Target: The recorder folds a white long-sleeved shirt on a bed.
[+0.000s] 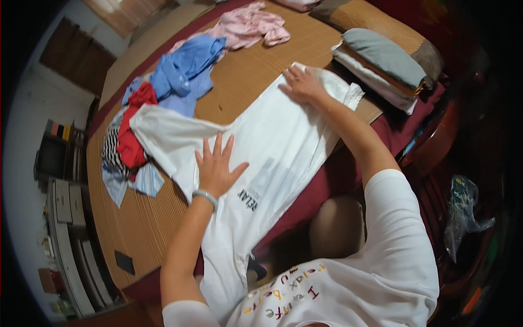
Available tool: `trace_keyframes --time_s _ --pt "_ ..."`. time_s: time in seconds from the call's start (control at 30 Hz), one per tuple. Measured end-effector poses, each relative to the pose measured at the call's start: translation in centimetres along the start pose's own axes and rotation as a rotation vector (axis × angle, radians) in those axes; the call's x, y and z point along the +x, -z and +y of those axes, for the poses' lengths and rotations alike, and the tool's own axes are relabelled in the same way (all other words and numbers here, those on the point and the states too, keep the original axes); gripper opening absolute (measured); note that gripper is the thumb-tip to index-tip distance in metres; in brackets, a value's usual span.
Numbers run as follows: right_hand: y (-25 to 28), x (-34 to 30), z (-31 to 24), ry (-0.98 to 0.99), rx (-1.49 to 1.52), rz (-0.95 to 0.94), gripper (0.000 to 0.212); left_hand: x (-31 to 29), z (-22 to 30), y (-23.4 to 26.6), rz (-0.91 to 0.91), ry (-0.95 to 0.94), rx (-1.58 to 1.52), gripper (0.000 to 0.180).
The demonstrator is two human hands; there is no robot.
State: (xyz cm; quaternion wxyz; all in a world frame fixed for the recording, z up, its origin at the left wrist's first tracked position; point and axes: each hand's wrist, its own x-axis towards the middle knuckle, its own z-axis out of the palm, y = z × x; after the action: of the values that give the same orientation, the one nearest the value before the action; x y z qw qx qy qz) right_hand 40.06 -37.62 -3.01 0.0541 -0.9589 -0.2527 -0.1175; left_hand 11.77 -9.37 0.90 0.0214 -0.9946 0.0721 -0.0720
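Note:
A white T-shirt point(272, 139) with dark print lies spread on the ridged cardboard sheet point(234, 98), one part reaching left and one running down the near edge toward my body. My left hand point(216, 169) rests palm down on the middle of the shirt, fingers spread, with a pale bangle on its wrist. Farther off to the right, my right hand point(304, 86) lies flat on the shirt's far end, close to its edge. Neither hand grips anything that I can see.
Left of the shirt lie a red garment point(129, 139), a striped one and a blue shirt point(182, 68); pink clothing point(248, 27) is farther back. A folded stack of clothes point(384, 62) sits at the right beside a pillow point(365, 22). A dark flat object point(124, 262) lies near left.

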Motion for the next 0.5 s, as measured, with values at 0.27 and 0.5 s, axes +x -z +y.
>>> trace_keyframes --time_s 0.27,0.5 --pt "-1.7 0.9 1.5 0.229 -0.409 0.028 0.063 -4.5 -3.2 3.2 -0.052 -0.001 -0.192 0.081" --pt "-4.1 2.4 3.0 0.041 -0.202 0.023 0.075 -24.4 1.4 12.1 0.009 0.457 -0.403 0.077"
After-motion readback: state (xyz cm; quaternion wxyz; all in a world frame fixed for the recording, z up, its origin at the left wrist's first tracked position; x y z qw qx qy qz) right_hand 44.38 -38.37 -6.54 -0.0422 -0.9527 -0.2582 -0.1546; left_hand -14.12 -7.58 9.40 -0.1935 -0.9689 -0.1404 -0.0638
